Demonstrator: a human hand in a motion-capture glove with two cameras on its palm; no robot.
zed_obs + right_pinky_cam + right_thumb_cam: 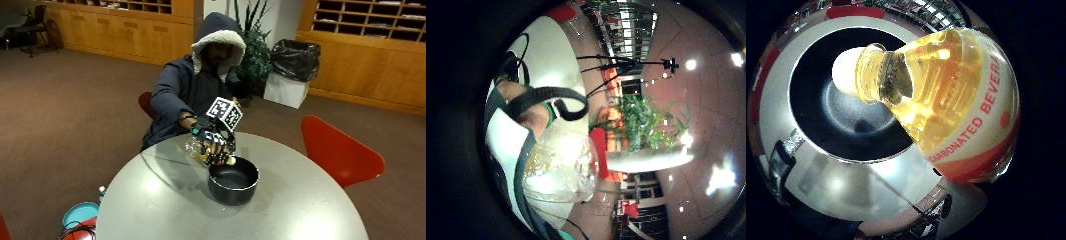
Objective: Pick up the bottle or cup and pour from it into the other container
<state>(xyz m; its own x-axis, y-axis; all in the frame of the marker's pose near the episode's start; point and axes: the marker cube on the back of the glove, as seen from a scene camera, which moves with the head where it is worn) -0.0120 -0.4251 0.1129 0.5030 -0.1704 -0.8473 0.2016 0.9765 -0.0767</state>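
A black round pot stands on the grey round table. My gloved right hand grips a clear plastic bottle of yellow drink with a white and orange label, tilted so its neck points over the pot's near rim. In the thumb side palm view the bottle fills much of the picture, its open mouth over the dark inside of the pot. The bottle's clear base shows in the little finger side palm view.
A red chair stands at the table's right side, another red chair behind the person. A teal bucket sits on the floor at the left. Bare grey tabletop spreads around the pot.
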